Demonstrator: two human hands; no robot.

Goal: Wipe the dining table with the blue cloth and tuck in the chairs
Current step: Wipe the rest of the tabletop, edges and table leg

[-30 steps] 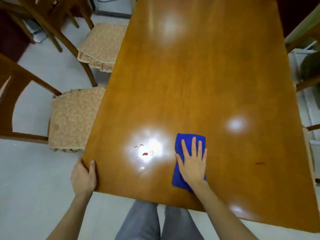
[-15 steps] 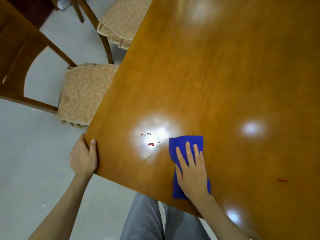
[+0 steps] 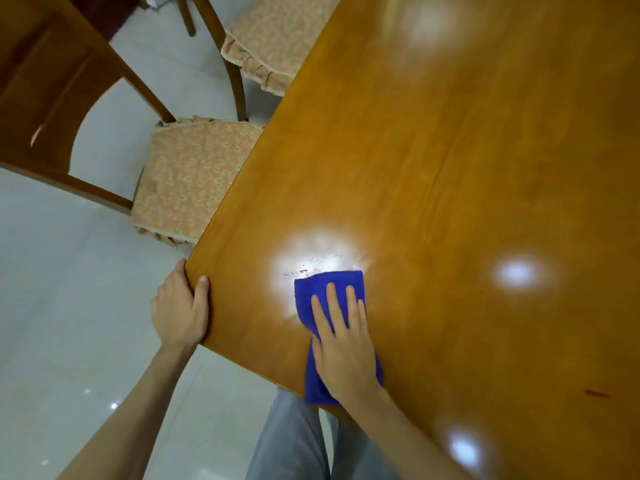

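Grey trouser legs show just below the near edge of the table. The right hand lies flat, fingers spread a little, pressing the blue cloth onto the wood close to that edge. Just past the cloth, small red marks sit in a bright glare, perhaps with fine specks around them. Another red streak lies far to the right. The left hand grips the table's near-left corner, thumb on top. Beyond, two cushioned chairs stand pulled out along the left side, the farther chair partly cut off.
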